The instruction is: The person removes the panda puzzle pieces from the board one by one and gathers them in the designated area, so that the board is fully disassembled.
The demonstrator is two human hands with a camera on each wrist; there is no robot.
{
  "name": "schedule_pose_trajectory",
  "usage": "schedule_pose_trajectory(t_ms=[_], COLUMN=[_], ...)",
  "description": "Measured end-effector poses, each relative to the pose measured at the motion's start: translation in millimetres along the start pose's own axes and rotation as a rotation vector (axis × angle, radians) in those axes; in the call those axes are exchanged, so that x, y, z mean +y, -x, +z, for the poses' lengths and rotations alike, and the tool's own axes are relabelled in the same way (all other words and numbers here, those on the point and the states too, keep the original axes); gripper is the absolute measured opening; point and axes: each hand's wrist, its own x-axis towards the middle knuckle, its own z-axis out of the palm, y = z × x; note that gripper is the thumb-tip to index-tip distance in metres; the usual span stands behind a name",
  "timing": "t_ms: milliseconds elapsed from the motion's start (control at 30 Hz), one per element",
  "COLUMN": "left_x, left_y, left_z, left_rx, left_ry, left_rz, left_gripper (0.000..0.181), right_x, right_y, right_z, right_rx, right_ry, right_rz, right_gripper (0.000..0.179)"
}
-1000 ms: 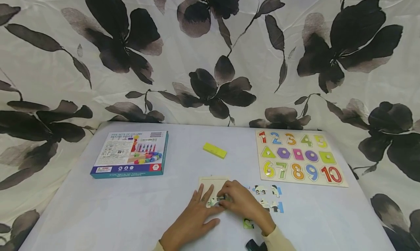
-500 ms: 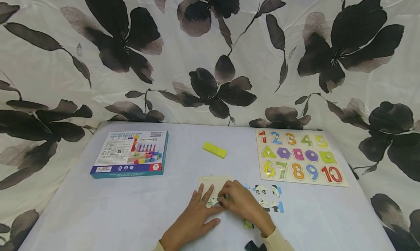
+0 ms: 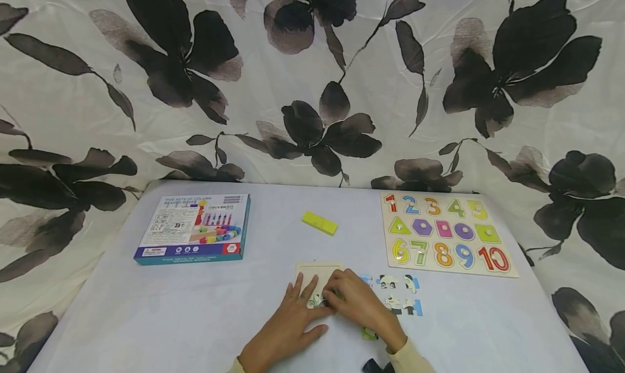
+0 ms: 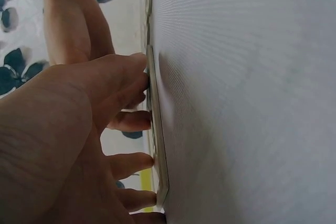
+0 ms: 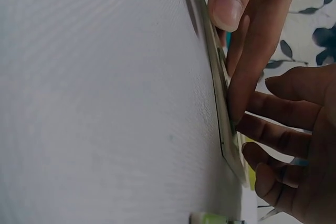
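Observation:
A small cream puzzle tray [image 3: 307,270] lies on the table, with a panda-print puzzle piece [image 3: 316,301] in its lower part. My left hand [image 3: 290,319] rests over the tray's lower left with its fingers spread. In the left wrist view, its fingertips touch the thin tray edge [image 4: 161,166]. My right hand [image 3: 354,297] bends its fingers over the tray's right side. It pinches a greenish puzzle piece [image 3: 340,294], mostly hidden by the fingers. More panda puzzle pieces [image 3: 389,282] lie just right of this hand. A green puzzle piece [image 3: 369,334] sits partly under the right wrist.
A teal-edged box [image 3: 195,226] stands at the back left. A yellow-green block [image 3: 319,223] lies at the middle back. To the right is a board with numbers and shapes [image 3: 444,240]. A black object [image 3: 372,366] shows beside the right sleeve.
The right hand's fingers have shifted slightly over the piece, and its wrist has moved a little left. The left hand keeps its place on the tray.

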Motion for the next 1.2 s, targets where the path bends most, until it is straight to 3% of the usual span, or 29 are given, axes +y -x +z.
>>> schedule_pose_trajectory(t_ms=[300, 600, 1200], left_x=[-0.1, 0.0, 0.0], left_y=[-0.3, -0.8, 0.4], left_z=[2.0, 1.9, 0.7], left_rx=[0.026, 0.048, 0.025], left_ry=[-0.011, -0.012, -0.011], left_rz=[0.014, 0.029, 0.015], left_gripper=[0.036, 0.035, 0.035], right_x=[-1.7, 0.0, 5.0], right_y=[0.9, -1.2, -1.2], right_z=[0.6, 0.5, 2.2], right_rx=[0.020, 0.016, -0.013], right_ry=[0.015, -0.046, -0.120], right_rz=[-0.002, 0.000, -0.008], right_gripper=[0.014, 0.003, 0.006])
